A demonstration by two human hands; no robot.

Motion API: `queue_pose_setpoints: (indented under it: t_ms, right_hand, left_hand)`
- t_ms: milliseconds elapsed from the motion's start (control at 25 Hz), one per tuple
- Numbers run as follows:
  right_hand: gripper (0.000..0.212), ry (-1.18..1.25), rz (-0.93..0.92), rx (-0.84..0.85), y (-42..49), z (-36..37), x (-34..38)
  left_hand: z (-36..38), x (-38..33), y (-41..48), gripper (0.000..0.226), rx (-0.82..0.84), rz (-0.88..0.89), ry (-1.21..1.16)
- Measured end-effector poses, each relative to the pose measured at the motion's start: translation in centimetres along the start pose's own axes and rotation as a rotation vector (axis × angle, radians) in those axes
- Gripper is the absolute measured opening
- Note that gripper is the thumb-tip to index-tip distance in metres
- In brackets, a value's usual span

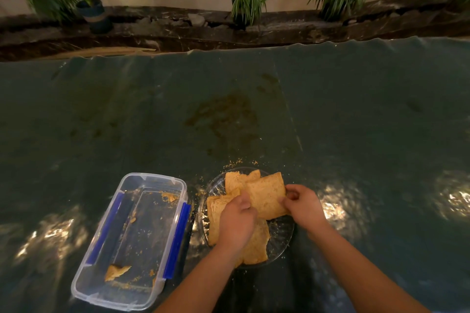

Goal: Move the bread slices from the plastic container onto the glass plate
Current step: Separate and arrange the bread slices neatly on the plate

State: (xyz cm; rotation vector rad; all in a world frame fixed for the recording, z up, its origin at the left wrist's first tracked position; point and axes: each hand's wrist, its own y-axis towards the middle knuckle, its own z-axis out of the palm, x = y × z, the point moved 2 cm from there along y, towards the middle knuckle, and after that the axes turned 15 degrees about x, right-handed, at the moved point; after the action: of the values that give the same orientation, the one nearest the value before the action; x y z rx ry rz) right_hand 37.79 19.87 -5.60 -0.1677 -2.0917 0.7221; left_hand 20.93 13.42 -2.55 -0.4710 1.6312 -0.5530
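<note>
Several toasted bread slices lie on the glass plate (282,232) near the table's front. The top bread slice (267,195) is held at both sides: my left hand (237,223) pinches its left edge and my right hand (302,204) grips its right edge. More slices (256,246) lie beneath, partly hidden by my left hand. To the left stands the clear plastic container (152,180) with blue clips. It holds only a torn bread piece (115,272) and crumbs.
A dark green cloth (229,109) covers the table, with a brownish stain at its middle and crumbs around the plate. Behind the far edge runs a dark stone ledge with potted plants (248,0). Bright light patches lie on the cloth at left and right.
</note>
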Motion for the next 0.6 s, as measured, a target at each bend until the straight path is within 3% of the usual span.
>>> queue_pose_setpoints:
  t_ms: [320, 480, 600]
  right_hand:
    - [0.035, -0.167, -0.069, -0.003, -0.8, 0.7, -1.2]
    - [0.037, -0.081, -0.061, -0.006, -0.9, 0.2, -1.6]
    - [0.038, -0.207, -0.085, -0.005, -1.0, 0.5, -2.1]
  left_hand:
    - [0.3, 1.8, -2.6, 0.044, -0.023, 0.046, -0.024]
    - [-1.6, 2.8, -3.4, 0.047, -0.137, 0.083, 0.158]
    - [-3.6, 4.1, -3.5, 0.051, -0.236, 0.036, 0.339]
